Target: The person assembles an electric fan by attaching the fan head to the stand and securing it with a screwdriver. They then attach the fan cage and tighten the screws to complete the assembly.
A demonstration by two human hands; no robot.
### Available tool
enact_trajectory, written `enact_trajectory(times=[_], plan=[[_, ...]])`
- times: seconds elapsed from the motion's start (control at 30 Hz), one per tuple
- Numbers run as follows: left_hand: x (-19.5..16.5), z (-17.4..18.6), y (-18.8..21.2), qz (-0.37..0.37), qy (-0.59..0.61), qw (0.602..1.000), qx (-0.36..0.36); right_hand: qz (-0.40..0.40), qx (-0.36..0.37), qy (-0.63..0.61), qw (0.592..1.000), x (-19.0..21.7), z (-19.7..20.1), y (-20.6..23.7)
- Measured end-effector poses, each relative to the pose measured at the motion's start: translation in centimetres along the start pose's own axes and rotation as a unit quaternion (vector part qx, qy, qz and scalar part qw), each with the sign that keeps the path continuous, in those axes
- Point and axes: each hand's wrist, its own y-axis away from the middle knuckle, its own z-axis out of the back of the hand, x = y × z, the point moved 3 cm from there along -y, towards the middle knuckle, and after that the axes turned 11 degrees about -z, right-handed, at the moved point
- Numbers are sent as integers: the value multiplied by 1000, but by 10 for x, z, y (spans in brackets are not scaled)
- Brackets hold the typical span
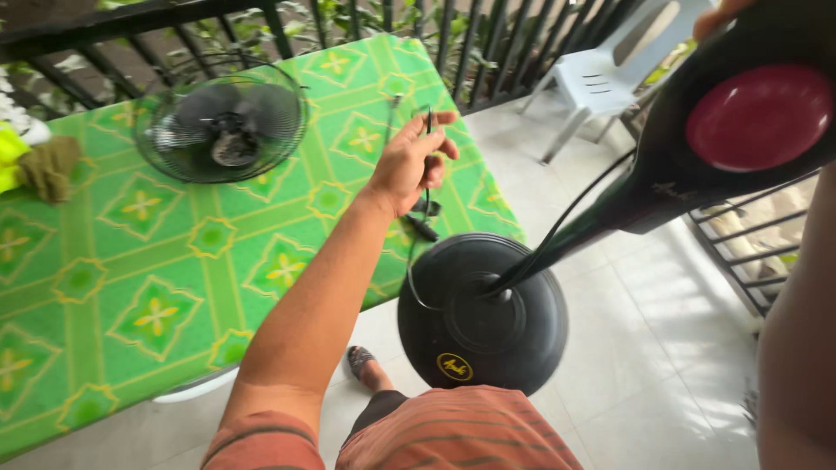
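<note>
The green patterned table (131, 261) bears a fan grille (222, 122). The black stand fan (488, 313) stands on the floor tiles, its pole slanting up to the right. The left hand (409, 161) pinches its black cord (427, 187), which hangs straight below. The right hand (718, 13) is barely visible; I cannot tell its grip.

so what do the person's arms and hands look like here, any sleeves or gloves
No gloves, rings or watch show. The left hand and forearm are bare up to a short sleeve at the shoulder, orange-red with thin dark stripes. Of the right hand only fingertips show at the top edge, and the right arm at the frame's edge is bare, no sleeve visible.
</note>
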Motion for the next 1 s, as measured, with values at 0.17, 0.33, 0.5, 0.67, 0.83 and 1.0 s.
enact_trajectory(times=[0.17, 0.33, 0.5, 0.67, 0.83, 1.0], plan=[[6, -47, -25, -55, -49, 997, 21, -25, -56, 11, 998, -4, 57, 33], [16, -71, -46, -85, -77, 993, 24, -56, -116, 20, 992, -23, 112, 47], [35, -90, -87, -63, -57, 995, 55, -91, -212, 38, 972, -46, 177, 52], [59, -105, -128, -21, -48, 995, 87, -171, -317, 85, 929, -108, 247, 48], [70, -115, -162, -29, -47, 993, 106, -209, -305, 10, 929, -192, 290, 49], [94, -120, -170, -5, -63, 991, 118, -257, -318, -19, 912, -268, 316, 58]])
